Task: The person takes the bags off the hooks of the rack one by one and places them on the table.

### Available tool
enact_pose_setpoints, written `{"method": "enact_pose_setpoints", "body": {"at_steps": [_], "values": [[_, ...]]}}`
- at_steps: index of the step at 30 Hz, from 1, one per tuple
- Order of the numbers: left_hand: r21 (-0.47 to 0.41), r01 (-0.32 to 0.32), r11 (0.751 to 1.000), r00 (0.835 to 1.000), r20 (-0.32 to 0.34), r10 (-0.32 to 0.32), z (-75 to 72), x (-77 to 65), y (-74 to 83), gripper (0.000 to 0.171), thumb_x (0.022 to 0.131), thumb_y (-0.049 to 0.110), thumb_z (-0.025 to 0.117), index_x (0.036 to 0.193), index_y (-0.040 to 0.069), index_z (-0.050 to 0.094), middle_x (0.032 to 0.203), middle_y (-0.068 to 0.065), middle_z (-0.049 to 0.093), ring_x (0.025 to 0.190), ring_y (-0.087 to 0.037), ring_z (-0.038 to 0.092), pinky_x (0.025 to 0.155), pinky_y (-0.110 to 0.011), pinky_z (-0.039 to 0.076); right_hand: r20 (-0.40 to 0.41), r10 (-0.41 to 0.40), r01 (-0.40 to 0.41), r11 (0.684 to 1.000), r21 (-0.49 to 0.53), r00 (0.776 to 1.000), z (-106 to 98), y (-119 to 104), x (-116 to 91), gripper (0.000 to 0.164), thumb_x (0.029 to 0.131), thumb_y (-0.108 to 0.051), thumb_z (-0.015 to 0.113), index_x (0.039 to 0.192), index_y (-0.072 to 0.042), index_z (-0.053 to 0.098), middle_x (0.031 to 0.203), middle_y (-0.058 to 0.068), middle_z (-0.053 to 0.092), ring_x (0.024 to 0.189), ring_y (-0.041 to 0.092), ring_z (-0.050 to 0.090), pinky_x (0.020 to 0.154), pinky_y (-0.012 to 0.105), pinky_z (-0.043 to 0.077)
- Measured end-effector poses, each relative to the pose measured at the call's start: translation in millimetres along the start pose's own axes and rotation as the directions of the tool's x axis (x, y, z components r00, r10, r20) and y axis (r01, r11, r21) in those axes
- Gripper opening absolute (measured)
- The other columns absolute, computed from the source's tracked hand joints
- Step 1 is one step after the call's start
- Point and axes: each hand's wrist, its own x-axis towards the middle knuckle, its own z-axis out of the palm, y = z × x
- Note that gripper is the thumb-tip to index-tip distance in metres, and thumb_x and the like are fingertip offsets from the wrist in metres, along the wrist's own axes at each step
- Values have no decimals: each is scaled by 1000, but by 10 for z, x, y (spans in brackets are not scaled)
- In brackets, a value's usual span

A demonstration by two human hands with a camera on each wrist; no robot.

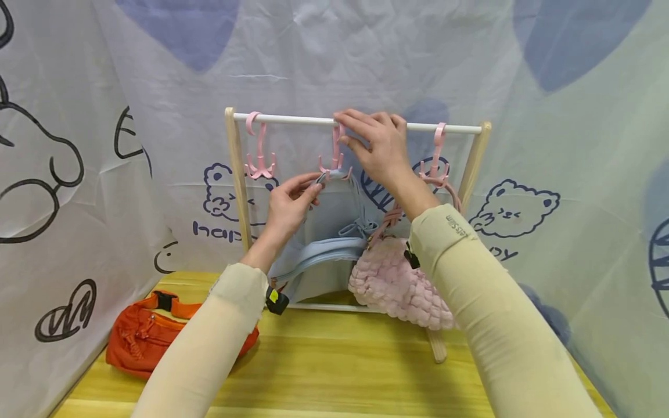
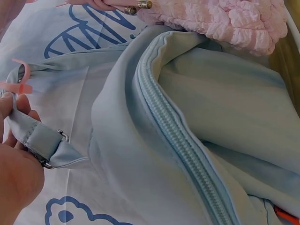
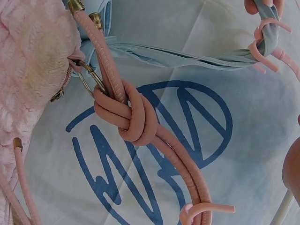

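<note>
A light blue bag [image 1: 324, 255] hangs by its strap [image 2: 42, 140] from the middle pink hook [image 1: 335, 151] of the rack. My left hand [image 1: 292, 203] pinches that strap right beside the hook's prongs. Up at the white rail [image 1: 292, 120], my right hand [image 1: 381, 142] has its fingers over the top of the middle hook, with the thumb beside the hook's stem. In the left wrist view the bag's zipper [image 2: 173, 136] faces the camera and a metal ring sits on the strap. The right wrist view shows the strap looped over the pink prongs [image 3: 265, 51].
On the right hook [image 1: 436, 157] hangs a pink quilted bag [image 1: 397, 281] by its knotted handle [image 3: 136, 112]. The left hook [image 1: 259, 154] holds nothing. An orange waist bag [image 1: 141, 337] lies on the wooden table [image 1: 324, 360] at the left. A printed cloth [image 1: 366, 52] hangs behind the rack.
</note>
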Motion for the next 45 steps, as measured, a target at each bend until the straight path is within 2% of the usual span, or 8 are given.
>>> {"method": "enact_pose_setpoints", "body": {"at_steps": [3, 7, 11, 16, 21, 26, 36, 45], "values": [[5, 20, 1000, 1000, -1, -20, 4, -5, 15, 30, 99, 17, 74, 128, 8, 74, 110, -18, 74, 75, -10, 67, 74, -34, 59, -5, 3, -3, 1000, 2, 1000, -10, 4, -14, 41, 103, -31, 66, 143, -23, 66, 148, -1, 61, 118, 27, 56, 116, 49, 24], [0, 23, 1000, 1000, -2, -23, 12, -6, 28, 29, 99, 17, 74, 126, 8, 75, 107, -16, 75, 74, -10, 65, 72, -31, 58, -1, 12, -12, 1000, -6, 1000, -22, 9, -30, 42, 103, -31, 66, 144, -23, 65, 148, -1, 61, 118, 28, 56, 116, 49, 24], [-27, -8, 1000, 1000, -23, 8, 32, 1, 28, 28, 98, 13, 75, 124, 4, 75, 103, -16, 75, 69, -9, 64, 66, -25, 55, 2, 13, -13, 1000, -13, 1000, -27, 13, -39, 43, 103, -32, 66, 145, -23, 64, 149, 0, 61, 119, 28, 56, 116, 49, 25], [-49, -49, 998, 997, -67, 46, 59, 4, 39, 26, 96, 7, 75, 121, -1, 75, 92, -6, 75, 66, -8, 62, 63, -21, 53, -3, 3, -3, 1000, -6, 1000, -21, 9, -35, 43, 102, -32, 67, 144, -22, 65, 148, 1, 61, 118, 29, 56, 116, 50, 25], [-66, -66, 996, 991, -117, 58, 81, 10, 58, 24, 95, 4, 75, 119, -3, 75, 91, -11, 74, 64, -7, 61, 61, -19, 52, 3, 5, -5, 1000, -4, 1000, -7, -2, -20, 43, 103, -32, 67, 145, -22, 64, 148, 1, 61, 119, 28, 56, 117, 49, 24], [-83, -71, 994, 989, -138, 59, 91, 27, 69, 25, 95, 3, 75, 119, -4, 75, 91, 1, 76, 65, -6, 62, 62, -18, 53, 4, 8, -8, 1000, -10, 1000, 2, -4, -13, 43, 103, -32, 66, 145, -22, 64, 149, 1, 61, 120, 28, 55, 117, 49, 24], [-104, -72, 992, 988, -147, 56, 100, 65, 97, 25, 94, 3, 76, 118, -4, 75, 98, -14, 77, 65, -6, 62, 62, -19, 53, 5, 5, -5, 1000, -11, 1000, 2, -10, -9, 43, 103, -32, 67, 145, -22, 64, 149, 1, 61, 121, 28, 55, 117, 49, 24], [-111, -77, 991, 987, -150, 60, 109, 98, 113, 25, 95, 4, 76, 119, -4, 75, 92, -5, 76, 65, -6, 61, 62, -18, 53, 5, 9, -9, 1000, -18, 1000, -9, -20, -7, 43, 103, -31, 67, 145, -21, 64, 149, 2, 61, 121, 28, 55, 117, 49, 24]]}}
